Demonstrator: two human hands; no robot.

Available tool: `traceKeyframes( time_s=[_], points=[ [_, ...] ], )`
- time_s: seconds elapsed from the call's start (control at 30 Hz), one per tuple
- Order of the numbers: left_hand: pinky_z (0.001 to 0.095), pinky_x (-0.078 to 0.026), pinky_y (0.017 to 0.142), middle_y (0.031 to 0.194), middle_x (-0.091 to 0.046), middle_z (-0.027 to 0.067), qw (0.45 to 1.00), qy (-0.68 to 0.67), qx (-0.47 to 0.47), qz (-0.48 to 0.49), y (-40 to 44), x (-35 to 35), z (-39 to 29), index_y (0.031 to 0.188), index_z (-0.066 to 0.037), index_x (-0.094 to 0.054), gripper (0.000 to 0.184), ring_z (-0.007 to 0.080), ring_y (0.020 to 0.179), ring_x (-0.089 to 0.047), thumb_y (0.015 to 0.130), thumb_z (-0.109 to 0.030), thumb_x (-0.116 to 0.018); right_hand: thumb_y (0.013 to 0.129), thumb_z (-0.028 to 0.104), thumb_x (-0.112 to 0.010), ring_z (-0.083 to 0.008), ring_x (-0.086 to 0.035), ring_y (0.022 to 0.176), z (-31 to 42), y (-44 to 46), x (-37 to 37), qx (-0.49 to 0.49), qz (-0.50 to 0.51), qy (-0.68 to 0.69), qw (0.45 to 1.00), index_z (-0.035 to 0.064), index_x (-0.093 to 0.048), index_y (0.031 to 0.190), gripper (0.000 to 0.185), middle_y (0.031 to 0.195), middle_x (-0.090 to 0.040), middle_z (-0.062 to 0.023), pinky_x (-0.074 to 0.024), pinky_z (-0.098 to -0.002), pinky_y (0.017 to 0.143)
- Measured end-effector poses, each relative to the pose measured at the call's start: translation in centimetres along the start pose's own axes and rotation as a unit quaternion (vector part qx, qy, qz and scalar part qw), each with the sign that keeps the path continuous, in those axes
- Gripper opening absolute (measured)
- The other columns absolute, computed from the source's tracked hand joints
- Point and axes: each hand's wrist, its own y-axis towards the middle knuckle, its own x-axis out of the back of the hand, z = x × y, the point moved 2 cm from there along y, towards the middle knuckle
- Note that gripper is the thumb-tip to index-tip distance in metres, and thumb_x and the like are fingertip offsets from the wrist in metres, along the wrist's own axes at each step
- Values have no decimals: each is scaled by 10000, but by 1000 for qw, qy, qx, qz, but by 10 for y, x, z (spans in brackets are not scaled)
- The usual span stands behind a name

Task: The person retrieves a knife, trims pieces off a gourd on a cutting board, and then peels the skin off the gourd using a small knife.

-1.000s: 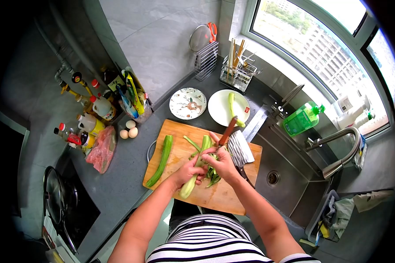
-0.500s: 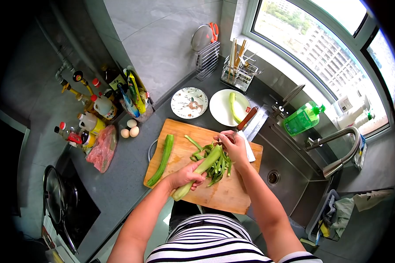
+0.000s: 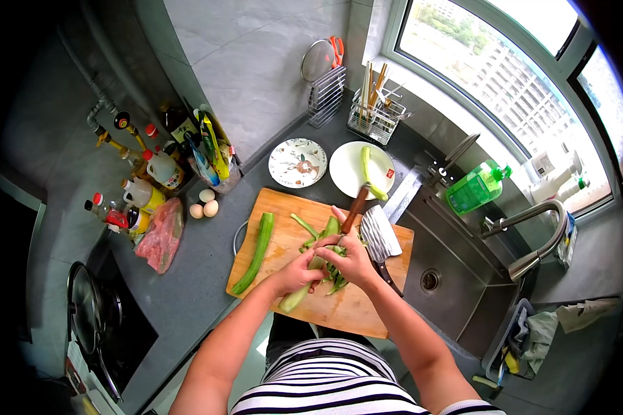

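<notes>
My left hand (image 3: 296, 272) is wrapped round a pale, peeled gourd (image 3: 295, 297) over the wooden cutting board (image 3: 353, 315). Closed on a peeler with a brown handle (image 3: 355, 209), my right hand (image 3: 350, 261) is at the upper part of the gourd; the peeler's blade is hidden by the fingers. Green peelings (image 3: 337, 280) lie under and beside the hands. An unpeeled green gourd (image 3: 257, 252) rests on the board's left side. To the right, a cleaver (image 3: 381, 234) lies flat with its dark handle toward me. A white plate (image 3: 349, 171) behind the board holds a pale gourd piece (image 3: 368, 173).
A patterned plate (image 3: 298, 163), eggs (image 3: 204, 204), a pink plastic bag (image 3: 162, 237) and bottles stand left and behind. The sink (image 3: 457, 277) with its faucet (image 3: 533, 242) is right. A cutlery rack (image 3: 375, 117) and green soap bottle (image 3: 477, 188) are behind; a stove (image 3: 111, 318) is far left.
My right hand has moved back left onto the gourd with the peeler, after being farther right half a second ago. The cleaver is uncovered again.
</notes>
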Motion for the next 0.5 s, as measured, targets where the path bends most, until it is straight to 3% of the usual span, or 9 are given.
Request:
traceKeyframes(
  time_s=[0.1, 0.13, 0.17, 0.23, 0.3, 0.43, 0.47, 0.5],
  points=[
    [251, -445, 506, 819, -521, 9, 999, 26, -20, -5, -2, -2, -2, 1459, -120, -246, 711, 89, 601, -501, 850, -44, -604, 779, 215, -748, -320, -364, 1331, -14, 8, 2, -28, -52, 10, 998, 91, -716, 912, 185, 1470, -333, -206, -267, -399, 1093],
    [251, -445, 504, 820, -524, 10, 999, 33, -36, -9, -3, -3, -4, 1466, -118, -239, 719, 88, 597, -499, 850, -41, -601, 829, 205, -709, -277, -427, 1288, -26, 15, 2, -54, -98, 90, 990, 48, -690, 920, 182, 1300, -533, -176, -332, -382, 1054],
    [253, -442, 501, 814, -521, 10, 999, 46, -27, 0, -3, -2, -3, 1470, -111, -224, 723, 89, 592, -497, 855, -45, -600, 879, 167, -658, -213, -565, 1128, -37, 17, 5, -84, -147, 205, 964, 15, -653, 942, 164, 1069, -650, -110, -441, -322, 942],
    [256, -438, 495, 801, -515, 9, 997, 72, -11, 18, -5, 2, 0, 1476, -97, -194, 731, 91, 582, -492, 867, -52, -596, 911, 139, -623, -141, -639, 929, -47, 24, 23, -180, -179, 254, 933, 10, -622, 958, 137, 909, -658, -49, -489, -232, 792],
    [259, -446, 515, 794, -513, 3, 997, 74, -20, 15, -8, 2, -1, 1472, -95, -204, 711, 89, 599, -496, 875, -58, -590, 908, 142, -632, -59, -603, 705, -44, 20, 29, -211, -234, 306, 899, 24, -631, 959, 129, 855, -640, -19, -449, -169, 642],
    [259, -461, 569, 836, -518, 4, 999, 19, 10, -39, -1, 9, 8, 1465, -90, -221, 669, 85, 636, -501, 894, -66, -570, 913, 145, -629, -53, -576, 747, -57, 6, 32, -151, -197, 163, 955, 13, -631, 971, 144, 855, -656, -4, -445, -176, 653],
    [257, -464, 591, 862, -521, 7, 999, 9, -7, -40, 4, 12, 14, 1463, -92, -224, 658, 85, 658, -505, 898, -62, -560, 909, 137, -633, -76, -596, 855, -61, 2, 29, -147, -172, 187, 956, 1, -618, 981, 155, 1045, -643, -67, -469, -185, 709],
    [255, -466, 613, 888, -525, 10, 999, -1, -24, -41, 8, 13, 17, 1461, -94, -228, 648, 85, 679, -509, 901, -58, -551, 908, 135, -634, -77, -593, 873, -59, -1, 25, -138, -152, 214, 955, 1, -619, 981, 153, 1103, -614, -76, -469, -186, 709]
  ],
)
